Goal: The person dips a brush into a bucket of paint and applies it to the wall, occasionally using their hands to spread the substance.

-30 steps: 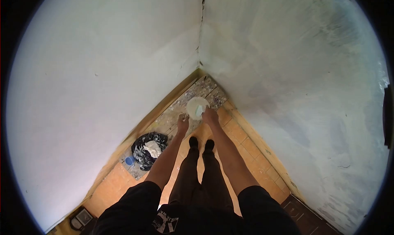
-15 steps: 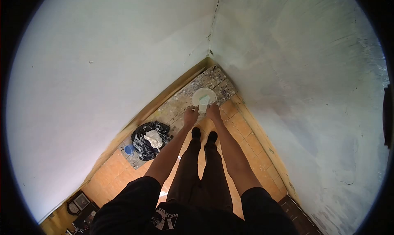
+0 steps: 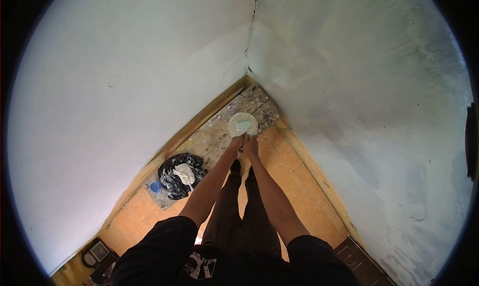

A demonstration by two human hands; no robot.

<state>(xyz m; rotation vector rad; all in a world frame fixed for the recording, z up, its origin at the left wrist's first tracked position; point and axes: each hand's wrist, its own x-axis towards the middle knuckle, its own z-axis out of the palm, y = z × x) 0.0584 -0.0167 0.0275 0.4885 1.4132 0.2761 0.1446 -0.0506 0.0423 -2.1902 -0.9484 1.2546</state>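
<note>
My left hand [image 3: 236, 143] and my right hand [image 3: 250, 144] are close together at the near edge of a round, whitish tub [image 3: 232, 128]. Inside its rim shows a pale green patch [image 3: 243, 125], just beyond my fingertips; whether it is paste or a tool's blade I cannot make out. The fingers of both hands look curled, and what they grip is too small to name. Beneath the tub is a paint-spattered wooden plank platform [image 3: 212, 134].
A black, white-smeared bundle [image 3: 169, 178] with a cream cloth [image 3: 184, 174] lies on the platform's left part, beside a blue cup [image 3: 155, 187]. Two walls meet at a cracked corner [image 3: 248, 66]. Orange floor tiles [image 3: 284, 161] lie below; dark furniture [image 3: 357, 261] stands lower right.
My hands have come together at the tub's near edge; before, they were apart. The view has shifted slightly, and the tub stays in its place on the planks.
</note>
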